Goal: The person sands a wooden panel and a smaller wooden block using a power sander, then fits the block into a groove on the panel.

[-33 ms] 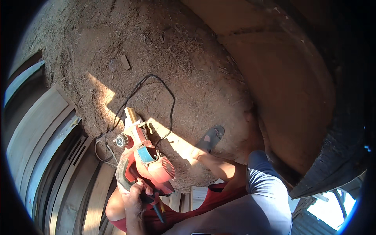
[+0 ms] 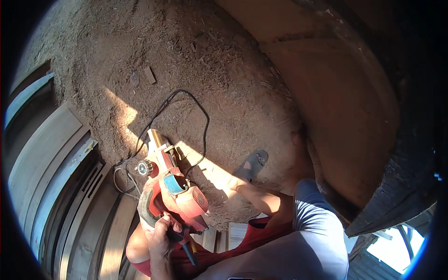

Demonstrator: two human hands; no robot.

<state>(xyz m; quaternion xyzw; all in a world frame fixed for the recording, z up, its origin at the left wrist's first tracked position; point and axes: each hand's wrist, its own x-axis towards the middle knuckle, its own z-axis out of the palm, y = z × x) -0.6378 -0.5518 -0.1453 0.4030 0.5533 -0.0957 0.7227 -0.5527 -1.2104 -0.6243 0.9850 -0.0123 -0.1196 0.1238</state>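
One hand (image 2: 161,233) visible at lower centre-left, fingers wrapped tight around the rear handle of a red electric planer (image 2: 170,189); can't tell for sure which hand it is, reads as the left from the forearm coming up from the bottom edge left of the body. Other hand not in view. Planer sits lower centre-left, nose pointing toward upper left, round depth knob (image 2: 145,167) on its left side, blue patch on top, vented motor housing to the right. Black power cord (image 2: 193,105) loops up from the tool across the sawdust-covered ground (image 2: 186,51) in mid frame. Small wood offcut (image 2: 150,74) lies on the sawdust, upper left, well apart from the tool. Stacked wooden boards (image 2: 56,154) run along the left edge. Person's sandalled foot (image 2: 252,164) right of the planer, leg in red shorts (image 2: 254,235) below it, grey shirt (image 2: 308,233) lower right
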